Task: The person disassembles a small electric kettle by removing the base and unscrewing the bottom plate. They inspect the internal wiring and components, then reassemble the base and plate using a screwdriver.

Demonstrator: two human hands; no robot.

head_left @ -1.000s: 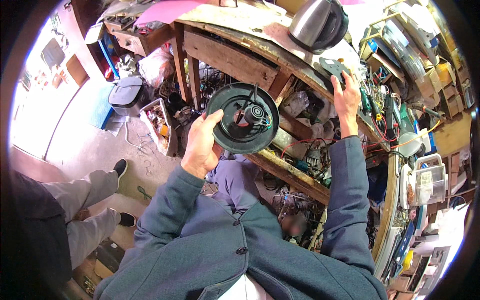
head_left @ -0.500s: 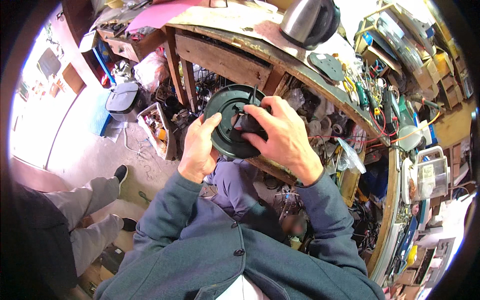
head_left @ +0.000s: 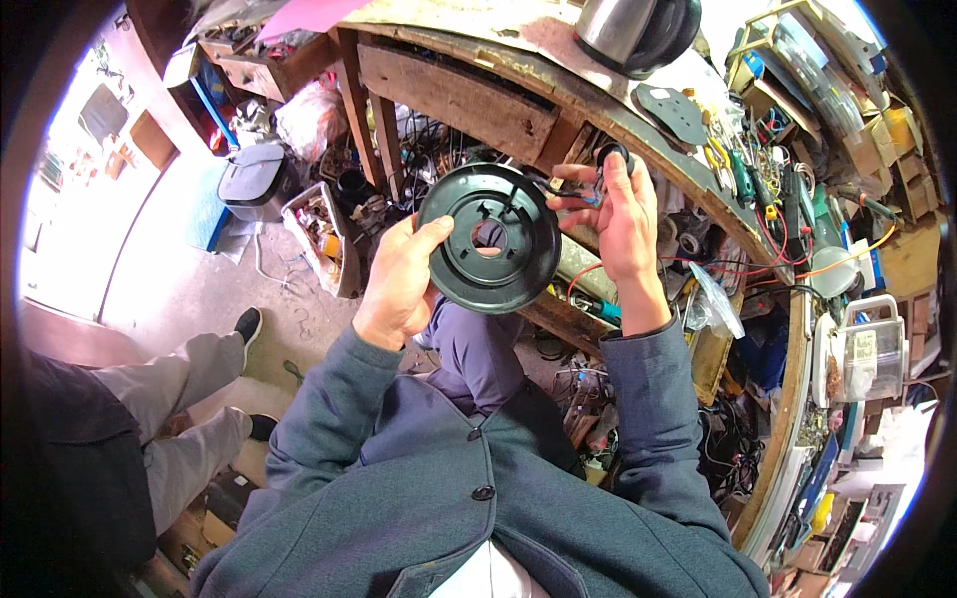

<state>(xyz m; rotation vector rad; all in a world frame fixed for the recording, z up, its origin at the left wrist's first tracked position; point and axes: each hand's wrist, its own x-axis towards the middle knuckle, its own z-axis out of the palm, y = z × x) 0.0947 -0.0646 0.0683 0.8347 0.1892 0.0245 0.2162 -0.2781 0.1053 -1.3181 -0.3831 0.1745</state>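
My left hand [head_left: 401, 282] grips the left rim of a round dark green plastic base plate [head_left: 490, 237] with a hole in its middle, held up in front of me. My right hand [head_left: 618, 214] is just to the plate's right, pinching a small black round part [head_left: 611, 156] with short wires on it, pulled clear of the plate. A steel kettle [head_left: 638, 27] stands on the wooden workbench [head_left: 558, 80] above my hands, and a flat dark disc [head_left: 671, 112] lies beside it.
Under the bench are tangled wires, boxes and parts [head_left: 329, 224]. Tools, cables and plastic containers [head_left: 867, 349] crowd the bench on the right. Another person's grey-trousered legs [head_left: 169, 379] stand on the concrete floor at my left. A grey appliance [head_left: 254, 179] sits on the floor.
My right hand came off the workbench to the plate's middle, then pulled the small black wired part out to the right. The plate's centre hole now shows empty.
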